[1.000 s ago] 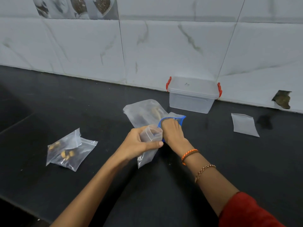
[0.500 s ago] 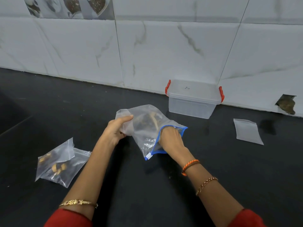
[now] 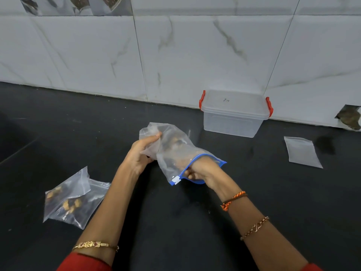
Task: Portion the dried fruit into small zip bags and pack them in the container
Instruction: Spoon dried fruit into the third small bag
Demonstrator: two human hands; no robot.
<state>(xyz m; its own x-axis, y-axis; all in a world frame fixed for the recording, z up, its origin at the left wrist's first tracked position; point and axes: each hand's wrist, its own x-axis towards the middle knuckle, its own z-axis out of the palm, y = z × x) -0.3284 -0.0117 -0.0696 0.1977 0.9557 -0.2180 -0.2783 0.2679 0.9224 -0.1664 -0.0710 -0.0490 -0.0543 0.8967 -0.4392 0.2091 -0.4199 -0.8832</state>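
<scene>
A large clear zip bag (image 3: pixel 175 153) with a blue zipper lies on the black counter, with brown dried fruit (image 3: pixel 173 143) inside. My right hand (image 3: pixel 203 171) is pushed into its open mouth. The fingers curl inside the plastic, and what they grip is mostly hidden. My left hand (image 3: pixel 139 155) pinches a small clear zip bag (image 3: pixel 149 132) against the large bag's far left end. Two small bags with dried fruit in them (image 3: pixel 72 200) lie at the left. The clear container (image 3: pixel 234 122), its lid on and held by red clips, stands by the wall.
An empty small zip bag (image 3: pixel 301 152) lies flat at the right of the counter (image 3: pixel 175 222). A white tiled wall runs along the back, with a broken hole (image 3: pixel 349 118) at far right. A seam crosses the counter at the far left.
My left hand has carried the small bag from the large bag's mouth up to its far left end. My right hand has stayed in the mouth of the large bag.
</scene>
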